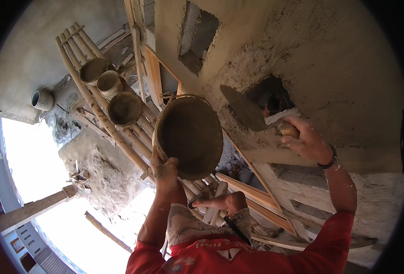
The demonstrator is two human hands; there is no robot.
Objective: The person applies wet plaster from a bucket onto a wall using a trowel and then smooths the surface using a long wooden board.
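Note:
My left hand [164, 172] grips the side of a mortar-caked bucket [190, 137], tilted so its mouth faces me. The inside looks coated in grey-brown mortar, and how much it holds is hard to tell. My right hand [308, 139] is closed round the wooden handle [289, 130] of a trowel [242, 108]. Its leaf-shaped blade, smeared with mortar, lies close to the rough wall. Pale stuff, perhaps wet mortar, shows by my fingers. Just beyond the trowel is a ragged hole [275, 97] in the wall, dark inside.
A platform of poles [106, 116] runs along the left, carrying several mortar buckets [124, 108]. Another bucket [42, 99] lies farther left. A second wall opening [199, 36] is above, and a wooden frame [252, 196] below. Bright ground shows far beneath the platform.

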